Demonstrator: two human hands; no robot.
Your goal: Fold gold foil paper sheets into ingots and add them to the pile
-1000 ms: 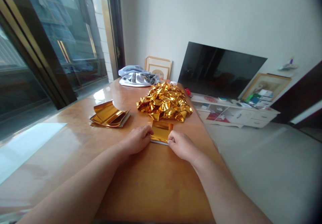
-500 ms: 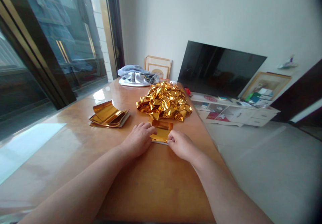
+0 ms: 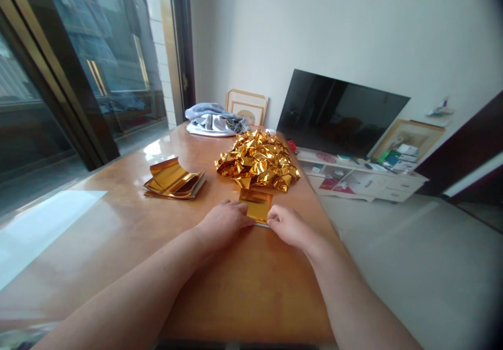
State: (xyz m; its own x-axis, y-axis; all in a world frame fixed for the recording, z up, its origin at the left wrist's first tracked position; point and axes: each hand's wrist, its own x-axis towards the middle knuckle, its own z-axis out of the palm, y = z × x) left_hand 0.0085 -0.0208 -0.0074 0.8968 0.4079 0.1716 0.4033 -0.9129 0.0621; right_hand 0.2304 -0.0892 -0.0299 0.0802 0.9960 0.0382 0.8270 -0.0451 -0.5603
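Observation:
A square sheet of gold foil paper (image 3: 257, 207) lies on the wooden table in front of me, its near edge showing a thin pale strip. My left hand (image 3: 226, 218) rests at the left side of it, fingers closed over that edge and thumb at the near left corner. At the near right corner, my right hand (image 3: 286, 224) has its fingers curled in a pinch on the paper. Just beyond is a heap of folded gold foil pieces (image 3: 261, 159). To the left sits a stack of loose gold foil sheets (image 3: 173, 181), the top ones curling upward.
The glossy table (image 3: 243, 297) ends at a right edge beside the floor. Folded clothes (image 3: 215, 119) lie at its far end. A white low cabinet (image 3: 381, 182) stands beneath a dark television (image 3: 340, 111). A pale sheet (image 3: 47, 229) covers the table's left part.
My left hand has slid nearer and right, its thumb now at the paper's near edge. The right hand keeps its pinch at the corner. The view has shifted slightly.

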